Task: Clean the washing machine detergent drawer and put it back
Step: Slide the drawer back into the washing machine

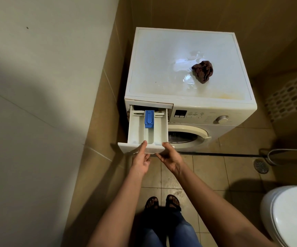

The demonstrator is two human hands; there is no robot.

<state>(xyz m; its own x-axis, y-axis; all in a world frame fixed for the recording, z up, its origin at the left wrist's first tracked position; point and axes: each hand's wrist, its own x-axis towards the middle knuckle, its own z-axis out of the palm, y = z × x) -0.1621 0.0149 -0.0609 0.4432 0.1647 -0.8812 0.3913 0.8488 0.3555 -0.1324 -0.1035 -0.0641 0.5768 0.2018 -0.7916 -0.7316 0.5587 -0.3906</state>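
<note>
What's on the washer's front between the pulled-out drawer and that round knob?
The head view shows the control panel there: a small dark display beside the drawer, then rows of small buttons and markings reaching toward the knob.

Washing machine (188, 50) stands against the wall (37, 104) on its left; detergent drawer (137, 129) projects forward from its upper left, rear end in the slot; insert (149, 119) sits in the drawer's middle compartment, toward the rear; dial (222, 119) right of the drawer, door (185, 136) below; cloth (203, 71) on the machine top, right of centre, puddle (183, 65) just left of it; left hand (141, 160) and right hand (170, 157) side by side at the drawer's front panel; toilet (290, 214) well right; floor drain (260, 165) between toilet and machine.
</note>
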